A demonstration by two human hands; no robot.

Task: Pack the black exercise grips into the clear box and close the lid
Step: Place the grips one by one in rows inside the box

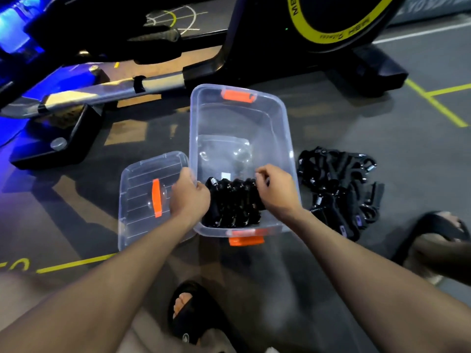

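A clear plastic box [277, 118] with orange latches stands open on the floor. A row of several black exercise grips [234, 202] lies packed in its near end. My left hand [190, 197] presses on the row's left end and my right hand [276, 189] on its right end, fingers curled on the grips. The clear lid [137, 200] with an orange handle lies flat on the floor left of the box. A loose pile of black grips [339, 189] sits on the floor right of the box.
An exercise bike with a yellow-rimmed flywheel [339, 26] stands behind the box. A rowing machine rail [102, 90] runs along the left. Sandalled feet show at the bottom [188, 312] and right [438, 233]. Yellow lines mark the grey floor.
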